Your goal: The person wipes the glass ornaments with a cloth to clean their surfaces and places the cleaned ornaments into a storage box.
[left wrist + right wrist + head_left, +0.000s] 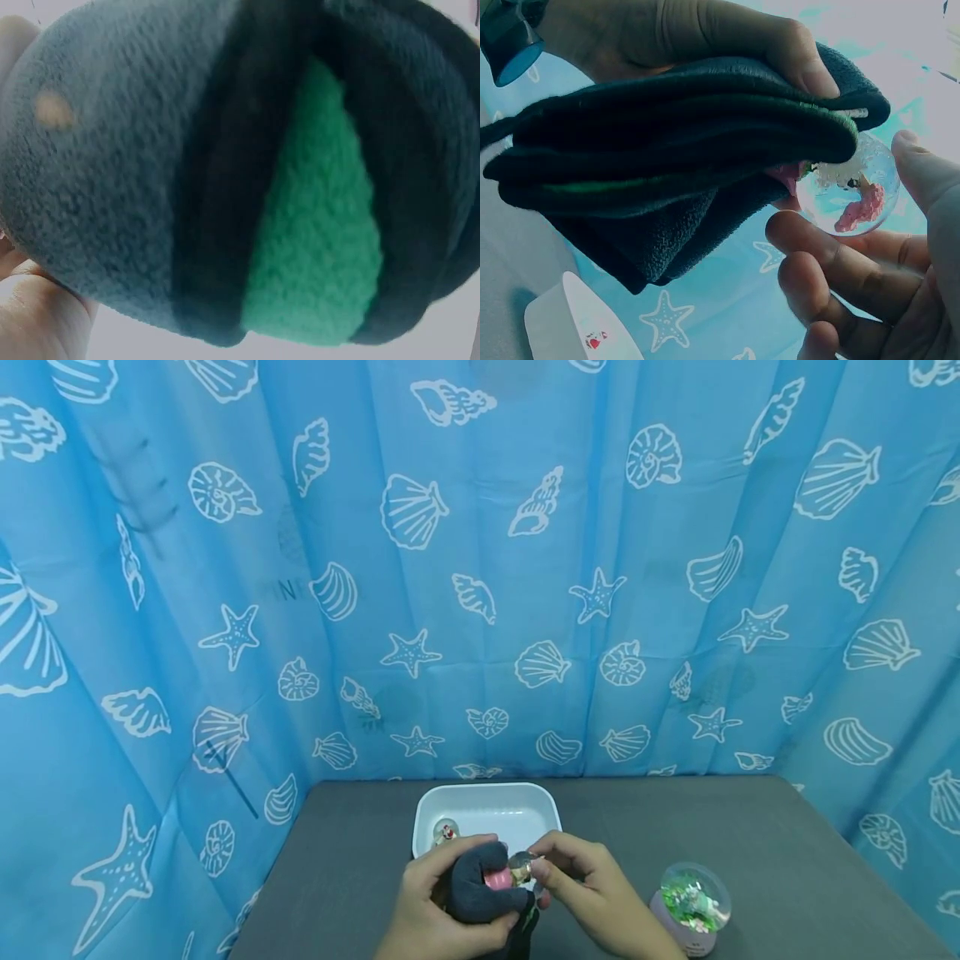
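My left hand (431,906) grips a folded dark grey fuzzy cloth (472,893) with black edging; a green side shows between its folds in the left wrist view. The cloth wraps part of a small snow globe with a pink base (497,879), mostly covered. Its clear dome (864,187) sticks out of the folds, with a pink figure inside. My right hand (592,881) holds the dome between thumb and fingers.
Behind the hands stands a white tray (525,802) with another small snow globe (446,829) at its left side. A snow globe with a lilac base (686,927) stands on the grey table (352,860) at the right. A blue curtain (480,693) hangs behind the table.
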Demonstrator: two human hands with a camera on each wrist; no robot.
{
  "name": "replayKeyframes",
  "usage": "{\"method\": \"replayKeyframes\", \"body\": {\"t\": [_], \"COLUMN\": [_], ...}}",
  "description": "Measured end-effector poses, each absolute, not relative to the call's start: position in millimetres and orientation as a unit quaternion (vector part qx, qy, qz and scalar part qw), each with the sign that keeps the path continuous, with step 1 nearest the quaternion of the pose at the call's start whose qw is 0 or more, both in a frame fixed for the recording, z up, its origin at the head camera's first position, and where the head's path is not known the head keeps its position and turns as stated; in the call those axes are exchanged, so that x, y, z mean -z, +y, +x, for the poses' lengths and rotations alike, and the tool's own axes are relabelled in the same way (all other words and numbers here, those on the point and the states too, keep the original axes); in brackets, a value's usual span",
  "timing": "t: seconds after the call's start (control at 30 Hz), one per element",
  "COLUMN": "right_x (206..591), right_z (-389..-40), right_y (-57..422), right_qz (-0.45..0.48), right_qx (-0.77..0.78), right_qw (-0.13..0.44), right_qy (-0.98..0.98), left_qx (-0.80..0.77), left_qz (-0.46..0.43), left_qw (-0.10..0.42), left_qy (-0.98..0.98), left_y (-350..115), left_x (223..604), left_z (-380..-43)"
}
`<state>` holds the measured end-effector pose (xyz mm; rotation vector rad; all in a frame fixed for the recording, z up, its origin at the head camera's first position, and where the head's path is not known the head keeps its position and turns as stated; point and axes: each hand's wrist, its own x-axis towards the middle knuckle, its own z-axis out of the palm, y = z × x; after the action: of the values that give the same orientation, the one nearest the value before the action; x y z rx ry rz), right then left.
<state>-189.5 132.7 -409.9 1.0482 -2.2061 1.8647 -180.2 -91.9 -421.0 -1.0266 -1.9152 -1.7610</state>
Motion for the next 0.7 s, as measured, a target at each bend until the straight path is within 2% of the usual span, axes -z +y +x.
{"method": "replayKeyframes", "body": {"t": [0.17,0.33,0.47,0.57,0.7], "right_x": [410.8,408.1,405.4,404.9,405.7], "right_z": [-190.3,-190.4,-188.2,-186.7,-186.3], "right_y": [134.0,134.2,135.0,137.7,140.8], "right_qz": [0.353,0.363,0.375,0.411,0.452], "right_qx": [-0.618,-0.61,-0.599,-0.591,-0.585], "right_qw": [0.022,0.011,0.035,0.073,0.088], "right_qy": [-0.702,-0.705,-0.706,-0.69,-0.667], "left_qx": [0.624,0.614,0.607,0.612,0.624], "left_qz": [-0.372,-0.378,-0.383,-0.375,-0.364], "left_qw": [0.175,0.206,0.226,0.222,0.208], "left_qy": [-0.664,-0.662,-0.658,-0.66,-0.66], "left_y": [-90.9,-91.5,-92.4,-93.8,-95.9], "left_x": [421.9,408.7,405.4,412.4,418.9], "left_z": [-180.6,-174.8,-174.6,-178.7,-181.6]}}
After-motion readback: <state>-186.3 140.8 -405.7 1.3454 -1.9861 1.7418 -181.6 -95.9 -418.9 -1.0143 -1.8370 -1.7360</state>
